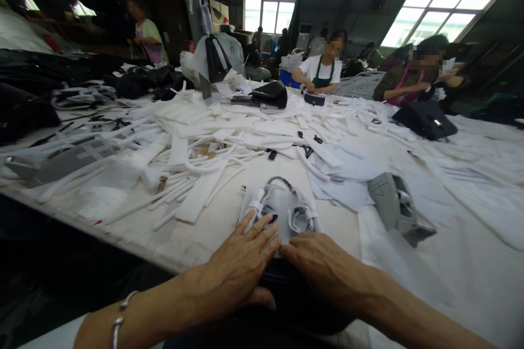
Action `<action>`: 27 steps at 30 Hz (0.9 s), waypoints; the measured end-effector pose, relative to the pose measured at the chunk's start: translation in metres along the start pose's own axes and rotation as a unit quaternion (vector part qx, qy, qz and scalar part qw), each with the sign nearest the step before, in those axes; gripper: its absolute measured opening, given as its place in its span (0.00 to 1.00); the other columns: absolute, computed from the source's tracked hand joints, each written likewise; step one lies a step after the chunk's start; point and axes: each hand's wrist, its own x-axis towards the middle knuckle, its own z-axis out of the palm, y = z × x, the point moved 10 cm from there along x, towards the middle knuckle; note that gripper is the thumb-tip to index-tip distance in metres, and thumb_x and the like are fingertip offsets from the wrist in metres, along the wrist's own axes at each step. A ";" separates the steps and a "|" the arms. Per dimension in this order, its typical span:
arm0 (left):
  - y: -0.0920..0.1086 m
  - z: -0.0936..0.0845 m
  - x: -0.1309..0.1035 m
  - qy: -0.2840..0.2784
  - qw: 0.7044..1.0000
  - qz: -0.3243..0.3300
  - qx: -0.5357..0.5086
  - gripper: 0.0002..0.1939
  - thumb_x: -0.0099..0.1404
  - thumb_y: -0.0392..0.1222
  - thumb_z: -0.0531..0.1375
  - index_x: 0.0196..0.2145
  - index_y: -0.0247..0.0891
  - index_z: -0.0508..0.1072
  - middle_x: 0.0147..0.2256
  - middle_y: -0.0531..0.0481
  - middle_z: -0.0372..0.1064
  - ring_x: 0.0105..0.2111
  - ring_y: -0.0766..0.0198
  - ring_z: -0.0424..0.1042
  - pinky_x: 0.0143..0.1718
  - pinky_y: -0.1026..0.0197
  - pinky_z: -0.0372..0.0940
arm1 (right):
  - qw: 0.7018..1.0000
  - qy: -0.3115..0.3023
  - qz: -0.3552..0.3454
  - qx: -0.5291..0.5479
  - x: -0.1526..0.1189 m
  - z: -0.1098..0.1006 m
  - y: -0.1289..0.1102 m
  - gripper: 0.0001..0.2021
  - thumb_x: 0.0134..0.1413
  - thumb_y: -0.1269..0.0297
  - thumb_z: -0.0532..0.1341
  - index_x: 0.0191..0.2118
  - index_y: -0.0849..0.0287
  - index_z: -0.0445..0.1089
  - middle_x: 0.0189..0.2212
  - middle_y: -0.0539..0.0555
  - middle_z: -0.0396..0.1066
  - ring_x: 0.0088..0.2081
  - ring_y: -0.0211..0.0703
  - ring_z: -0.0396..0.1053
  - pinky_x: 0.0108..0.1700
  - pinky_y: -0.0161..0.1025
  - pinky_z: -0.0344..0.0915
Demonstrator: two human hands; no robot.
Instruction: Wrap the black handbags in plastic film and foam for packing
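Fingers of our left hand (245,259) lie spread, ungripping, over white sheet (282,200); right hand (325,259) curled, grip unclear; we should press evenly, sparing wrapped coil (302,220) just beyond right fingertips.

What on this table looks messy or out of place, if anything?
Mostly clutter: beyond the left hand, white strips lie crisscrossed in a loose heap, and farther right, white sheets overlap unevenly. A small black piece lies loose between them. I see no obvious spill or damage.
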 end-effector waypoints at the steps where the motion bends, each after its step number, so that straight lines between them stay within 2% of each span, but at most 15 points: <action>1: 0.000 0.000 0.000 0.000 1.000 -0.003 -0.002 0.48 0.56 0.68 0.58 0.63 0.32 0.53 0.63 0.33 0.53 0.66 0.44 0.43 0.65 0.38 0.36 | 1.000 0.014 -0.001 0.015 -0.001 -0.001 0.001 0.13 0.57 0.78 0.53 0.43 0.60 0.69 0.37 0.56 0.74 0.38 0.44 0.71 0.42 0.39 0.65; 4: -0.001 0.000 -0.002 0.004 1.000 -0.011 -0.005 0.48 0.56 0.66 0.60 0.64 0.33 0.52 0.63 0.35 0.52 0.66 0.44 0.42 0.65 0.38 0.35 | 0.997 0.057 0.012 0.051 -0.008 -0.005 0.004 0.17 0.53 0.81 0.53 0.44 0.58 0.69 0.39 0.54 0.72 0.41 0.44 0.69 0.46 0.39 0.65; 7: 0.000 -0.004 -0.005 0.009 1.000 -0.018 -0.013 0.47 0.55 0.64 0.63 0.63 0.35 0.52 0.64 0.36 0.51 0.66 0.44 0.43 0.64 0.37 0.36 | 0.996 0.081 0.012 0.042 -0.017 -0.001 -0.006 0.17 0.48 0.82 0.53 0.40 0.58 0.70 0.37 0.55 0.72 0.39 0.47 0.69 0.44 0.42 0.67; 10: 0.004 -0.009 -0.008 0.013 1.000 -0.012 -0.014 0.35 0.56 0.61 0.64 0.54 0.37 0.64 0.63 0.39 0.54 0.65 0.44 0.45 0.64 0.36 0.38 | 0.992 0.118 0.013 0.038 -0.023 0.004 -0.016 0.17 0.46 0.82 0.54 0.41 0.58 0.70 0.37 0.55 0.72 0.39 0.49 0.68 0.43 0.44 0.68; 12: 0.011 -0.011 -0.008 0.024 1.000 0.013 -0.006 0.25 0.58 0.57 0.64 0.46 0.38 0.69 0.57 0.42 0.63 0.65 0.46 0.48 0.64 0.37 0.37 | 0.989 0.133 0.017 0.063 -0.027 0.006 -0.014 0.19 0.48 0.81 0.54 0.45 0.58 0.69 0.37 0.55 0.72 0.40 0.47 0.68 0.43 0.43 0.68; 14: 0.017 -0.010 -0.006 0.034 0.999 0.034 0.000 0.19 0.59 0.53 0.65 0.41 0.38 0.70 0.45 0.46 0.72 0.58 0.50 0.61 0.64 0.39 0.39 | 0.987 0.131 0.018 0.087 -0.031 0.007 -0.005 0.20 0.53 0.80 0.53 0.50 0.56 0.66 0.39 0.54 0.72 0.41 0.45 0.69 0.43 0.40 0.67; 15: 0.019 -0.008 -0.004 0.034 0.999 0.037 0.002 0.17 0.59 0.51 0.65 0.39 0.37 0.70 0.39 0.49 0.73 0.52 0.54 0.68 0.64 0.42 0.42 | 0.987 0.127 0.022 0.092 -0.034 0.006 0.001 0.19 0.55 0.78 0.53 0.51 0.56 0.65 0.41 0.54 0.71 0.42 0.44 0.69 0.44 0.39 0.67; 17: 0.020 -0.001 -0.001 0.017 1.000 0.022 0.014 0.14 0.59 0.48 0.66 0.35 0.37 0.68 0.32 0.52 0.71 0.38 0.59 0.72 0.59 0.48 0.55 | 0.989 0.120 0.033 0.082 -0.040 0.006 0.013 0.14 0.57 0.75 0.54 0.47 0.56 0.67 0.41 0.54 0.71 0.41 0.42 0.69 0.44 0.37 0.67; 19: 0.017 0.005 0.000 -0.016 0.999 -0.009 0.028 0.14 0.59 0.46 0.66 0.34 0.37 0.66 0.32 0.51 0.70 0.32 0.60 0.71 0.46 0.54 0.65 | 0.992 0.115 0.031 0.048 -0.044 0.007 0.018 0.09 0.56 0.76 0.54 0.37 0.56 0.68 0.35 0.52 0.72 0.36 0.40 0.70 0.40 0.35 0.66; 21: 0.014 0.004 -0.002 -0.046 0.998 -0.041 0.020 0.14 0.59 0.45 0.66 0.35 0.37 0.65 0.34 0.50 0.70 0.33 0.59 0.70 0.37 0.59 0.66 | 0.990 0.140 0.007 0.000 -0.047 0.006 0.016 0.10 0.54 0.78 0.53 0.31 0.56 0.65 0.28 0.50 0.70 0.31 0.39 0.69 0.40 0.35 0.65; 24: 0.013 -0.013 -0.008 -0.034 0.997 -0.066 -0.026 0.14 0.63 0.45 0.63 0.42 0.38 0.65 0.40 0.48 0.69 0.38 0.59 0.69 0.41 0.60 0.64 | 0.975 0.210 -0.051 -0.061 -0.050 0.003 0.009 0.11 0.52 0.79 0.51 0.33 0.55 0.62 0.25 0.47 0.69 0.27 0.39 0.69 0.49 0.42 0.62; 27: 0.011 -0.027 -0.009 -0.019 0.995 -0.086 -0.044 0.19 0.63 0.51 0.62 0.45 0.37 0.64 0.43 0.46 0.67 0.42 0.58 0.68 0.44 0.60 0.64 | 0.957 0.243 -0.124 -0.098 -0.047 0.004 0.008 0.10 0.57 0.77 0.49 0.33 0.54 0.60 0.23 0.44 0.68 0.25 0.38 0.69 0.49 0.40 0.61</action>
